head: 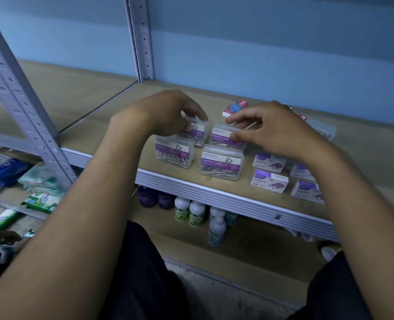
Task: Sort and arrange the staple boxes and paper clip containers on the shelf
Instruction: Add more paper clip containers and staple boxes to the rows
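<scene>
Four clear plastic paper clip containers form a block while left hand and right hand pinch the rear pair with curled fingers; white-and-purple staple boxes look partly aligned.

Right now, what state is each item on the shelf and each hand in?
Left hand: grips the back-left paper clip box.
Right hand: pinches the back-right paper clip box.
Front-left paper clip box: closed, resting free.
Front-right paper clip box: closed, resting free.
Purple staple boxes: closed, lying flat.
Red and blue boxes: at the back, untouched.
</scene>
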Available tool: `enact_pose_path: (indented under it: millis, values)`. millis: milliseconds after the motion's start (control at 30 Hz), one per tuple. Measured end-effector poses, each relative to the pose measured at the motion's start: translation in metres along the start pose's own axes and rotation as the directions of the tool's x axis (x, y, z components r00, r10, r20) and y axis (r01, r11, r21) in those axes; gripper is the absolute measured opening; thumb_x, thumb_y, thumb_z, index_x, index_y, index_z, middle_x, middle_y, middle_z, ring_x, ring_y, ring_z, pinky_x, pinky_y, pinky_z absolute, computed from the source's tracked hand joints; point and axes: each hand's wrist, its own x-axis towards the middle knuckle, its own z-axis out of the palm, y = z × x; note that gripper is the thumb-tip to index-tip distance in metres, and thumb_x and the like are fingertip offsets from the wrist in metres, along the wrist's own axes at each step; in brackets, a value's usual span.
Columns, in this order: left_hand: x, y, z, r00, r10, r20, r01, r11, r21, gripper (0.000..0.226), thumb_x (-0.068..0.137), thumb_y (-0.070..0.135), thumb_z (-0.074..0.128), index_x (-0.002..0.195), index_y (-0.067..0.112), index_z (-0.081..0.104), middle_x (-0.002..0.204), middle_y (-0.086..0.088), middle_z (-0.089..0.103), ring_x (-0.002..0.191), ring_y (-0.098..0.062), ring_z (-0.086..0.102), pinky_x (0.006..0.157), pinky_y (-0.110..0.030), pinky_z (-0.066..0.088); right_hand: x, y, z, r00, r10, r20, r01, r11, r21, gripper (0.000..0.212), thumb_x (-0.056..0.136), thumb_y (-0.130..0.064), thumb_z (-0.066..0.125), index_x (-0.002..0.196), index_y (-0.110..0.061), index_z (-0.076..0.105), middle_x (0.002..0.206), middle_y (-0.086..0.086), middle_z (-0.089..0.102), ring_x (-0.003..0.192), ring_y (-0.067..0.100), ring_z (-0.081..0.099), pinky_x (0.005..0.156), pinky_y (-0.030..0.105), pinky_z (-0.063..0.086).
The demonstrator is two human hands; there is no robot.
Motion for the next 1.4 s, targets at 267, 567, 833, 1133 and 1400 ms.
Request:
enact_pose_path:
  millis: [267, 567, 833, 1133, 1400]
  values:
    - [-0.001, 0.003, 0.000, 0.999, -0.026, 0.026, 0.025, 0.999, 0.035, 0.039, 0.093, 0.014, 0.064, 0.127, 0.035, 0.065, 0.131, 0.005, 0.063, 0.111, -0.014, 0.056, 0.086, -0.026, 0.038, 0.000, -0.001, 0.002, 0.999, 0.045, 0.023, -0.044, 0.999, -0.016, 0.034, 0.085, -0.033, 0.080, 0.119, -0.032, 0.074, 0.100, -0.017, 0.070, 0.083, -0.014, 0.061, 0.065, -0.004, 0.039]
    - [0.002, 0.014, 0.001, 0.998, 0.002, -0.064, 0.002, 0.999, 0.051, 0.040, 0.094, 0.011, 0.061, 0.128, 0.033, 0.065, 0.132, 0.011, 0.063, 0.099, -0.005, 0.054, 0.086, -0.023, 0.036, -0.011, 0.004, -0.010, 0.991, 0.126, -0.036, -0.123, 0.989, 0.082, 0.022, 0.088, -0.045, 0.072, 0.109, -0.039, 0.075, 0.094, -0.018, 0.074, 0.088, -0.006, 0.067, 0.082, 0.010, 0.048]
    - [0.011, 0.037, 0.007, 0.988, 0.068, -0.137, -0.060, 0.996, 0.063, 0.033, 0.098, 0.016, 0.053, 0.124, 0.032, 0.067, 0.127, 0.011, 0.065, 0.097, -0.003, 0.052, 0.084, -0.020, 0.035, -0.026, 0.025, -0.034, 0.970, 0.226, -0.089, -0.212, 0.967, 0.144, 0.015, 0.093, -0.035, 0.066, 0.104, -0.040, 0.075, 0.094, -0.012, 0.076, 0.087, 0.008, 0.074, 0.095, 0.039, 0.057]
    - [0.033, 0.052, 0.018, 0.980, 0.113, -0.167, -0.105, 0.993, 0.054, 0.026, 0.094, 0.029, 0.061, 0.119, 0.034, 0.068, 0.121, 0.013, 0.066, 0.095, -0.006, 0.054, 0.072, -0.019, 0.035, -0.050, 0.059, -0.064, 0.932, 0.325, -0.158, -0.312, 0.944, 0.102, 0.014, 0.093, -0.032, 0.066, 0.101, -0.038, 0.076, 0.094, -0.008, 0.076, 0.084, 0.012, 0.074, 0.083, 0.027, 0.056]
    - [0.055, 0.062, 0.024, 0.992, 0.061, -0.109, -0.053, 0.995, 0.081, 0.037, 0.089, 0.035, 0.068, 0.125, 0.031, 0.063, 0.123, 0.008, 0.064, 0.097, -0.011, 0.053, 0.071, -0.021, 0.038, -0.060, 0.074, -0.074, 0.923, 0.360, -0.132, -0.366, 0.930, -0.022, 0.018, 0.091, -0.032, 0.069, 0.107, -0.038, 0.075, 0.101, -0.019, 0.068, 0.088, -0.004, 0.060, 0.069, 0.012, 0.040]
